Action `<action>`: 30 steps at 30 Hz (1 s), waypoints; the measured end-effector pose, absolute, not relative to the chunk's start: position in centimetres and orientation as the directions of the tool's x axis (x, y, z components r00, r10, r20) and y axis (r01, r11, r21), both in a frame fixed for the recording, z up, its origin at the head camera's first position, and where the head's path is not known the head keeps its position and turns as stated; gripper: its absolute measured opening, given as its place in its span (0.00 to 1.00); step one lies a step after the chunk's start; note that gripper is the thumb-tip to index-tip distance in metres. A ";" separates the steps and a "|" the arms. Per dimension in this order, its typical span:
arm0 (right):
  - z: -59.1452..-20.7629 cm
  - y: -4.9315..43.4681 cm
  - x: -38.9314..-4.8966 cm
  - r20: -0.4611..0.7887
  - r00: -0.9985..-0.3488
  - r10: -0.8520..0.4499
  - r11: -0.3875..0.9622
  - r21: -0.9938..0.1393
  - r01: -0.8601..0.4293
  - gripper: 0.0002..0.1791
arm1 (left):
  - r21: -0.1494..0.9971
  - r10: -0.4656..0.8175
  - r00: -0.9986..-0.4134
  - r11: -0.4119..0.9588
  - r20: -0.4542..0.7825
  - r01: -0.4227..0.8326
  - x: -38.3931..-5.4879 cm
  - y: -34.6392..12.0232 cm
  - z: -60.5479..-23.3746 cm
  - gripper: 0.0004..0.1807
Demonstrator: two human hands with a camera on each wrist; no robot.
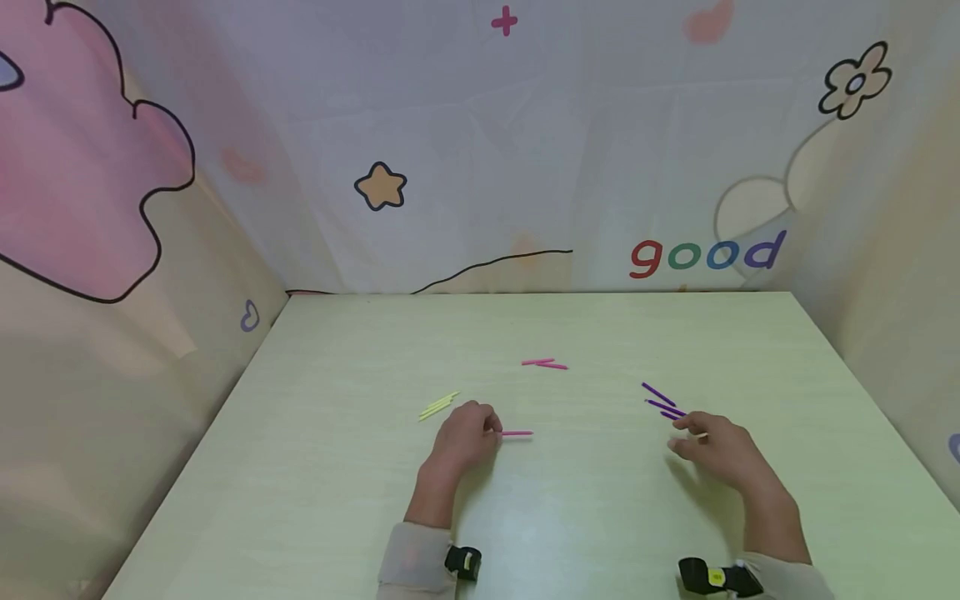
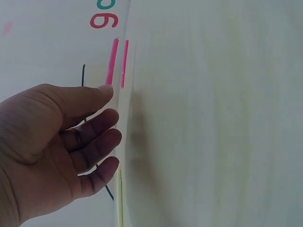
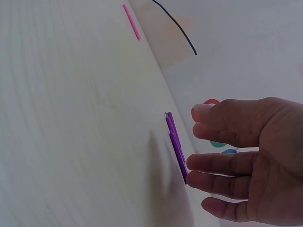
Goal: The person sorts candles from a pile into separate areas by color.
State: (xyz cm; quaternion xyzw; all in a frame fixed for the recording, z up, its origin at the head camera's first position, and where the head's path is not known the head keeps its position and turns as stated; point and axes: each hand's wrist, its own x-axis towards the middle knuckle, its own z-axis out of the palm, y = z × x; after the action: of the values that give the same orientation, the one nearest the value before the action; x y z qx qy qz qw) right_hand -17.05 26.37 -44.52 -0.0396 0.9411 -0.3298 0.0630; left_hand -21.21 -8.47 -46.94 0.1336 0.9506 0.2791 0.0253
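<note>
My left hand (image 1: 468, 437) pinches one end of a thin pink stick (image 1: 519, 433) between thumb and fingertips, low over the table; in the left wrist view the held stick (image 2: 112, 61) points away from the thumb. Over on the right, my right hand (image 1: 718, 450) hovers with fingers apart and slightly bent, its fingertips right at the near ends of several purple sticks (image 1: 659, 395). The right wrist view shows no stick between thumb and index finger, and the purple sticks (image 3: 176, 146) lie beyond the fingers.
Two more pink sticks (image 1: 552, 366) lie crossed farther back on the pale table (image 1: 360, 517). A small bundle of yellow sticks (image 1: 437, 407) lies just left of my left hand. A printed cloth (image 1: 465, 108) hangs behind the table's back edge and along the sides.
</note>
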 end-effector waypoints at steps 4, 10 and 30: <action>-44.5 25.7 -17.2 -0.085 -0.988 -0.131 0.776 -0.628 -0.049 0.21 | 0.555 0.267 -0.963 0.798 0.028 0.237 -21.6 -8.3 -46.8 0.02; -44.2 25.0 -17.2 -0.077 -0.986 -0.147 0.764 -0.643 -0.064 0.21 | 0.540 0.254 -0.965 0.804 0.065 0.248 -22.3 -8.1 -46.5 0.03; -44.2 22.3 -17.6 -0.048 -0.970 -0.239 0.746 -0.649 -0.151 0.21 | 0.524 0.196 -0.977 0.825 0.086 0.211 -25.0 -6.5 -46.7 0.02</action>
State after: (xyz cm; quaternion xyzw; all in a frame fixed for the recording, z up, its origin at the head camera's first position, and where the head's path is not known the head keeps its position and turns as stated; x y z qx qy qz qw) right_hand -17.64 22.27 -44.22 -0.1047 0.9320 -0.3410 0.0640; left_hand -24.97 -6.47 -46.74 0.1065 0.9552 0.2757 -0.0143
